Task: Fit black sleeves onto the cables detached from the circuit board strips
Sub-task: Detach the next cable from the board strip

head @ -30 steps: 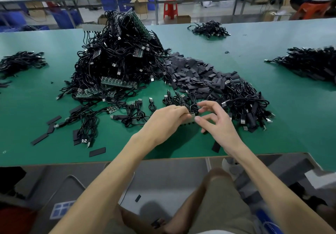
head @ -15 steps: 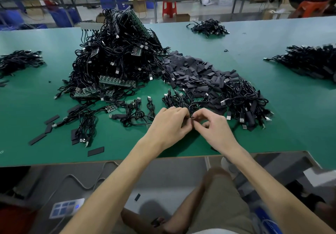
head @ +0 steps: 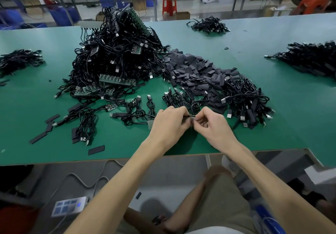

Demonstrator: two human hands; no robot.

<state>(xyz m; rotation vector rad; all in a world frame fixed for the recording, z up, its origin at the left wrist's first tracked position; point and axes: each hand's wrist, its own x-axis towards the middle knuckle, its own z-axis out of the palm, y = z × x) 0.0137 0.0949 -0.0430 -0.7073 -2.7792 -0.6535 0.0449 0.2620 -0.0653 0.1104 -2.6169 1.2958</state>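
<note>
I am watching a thin black cable (head: 189, 116) being held between both hands, low over the green table (head: 291, 121) near its front edge. The left hand (head: 169, 126) is curling its fingers round one side of it. The right hand (head: 213, 127) is pinching the other side between thumb and fingertips, and a bit of silver plug is showing where the two hands meet. I am not able to tell whether a sleeve is sitting on it, since the fingers are covering that part.

A pale flat piece (head: 150, 124) is poking out at the outer edge of the left hand. Just beyond the grip, loose cables (head: 179, 97) are lying coiled side by side. Beyond those and a little to the right, a pile of black sleeves (head: 196, 70) is spreading across the table. Directly right of the grip, a tangle of cables (head: 243, 101) is lying with its plugs pointing outward.

Beyond and to the left, a tall heap of cables (head: 112, 55) is sitting with green circuit board strips (head: 117, 79) poking out of it. Left of the grip and nearer the table edge, a few single sleeves (head: 96, 150) are lying flat and apart.

Far from the grip, smaller cable piles (head: 209, 25) are lying toward the table's back and sides. Below the grip, a white box with blue buttons (head: 70, 206) is lying on the floor
</note>
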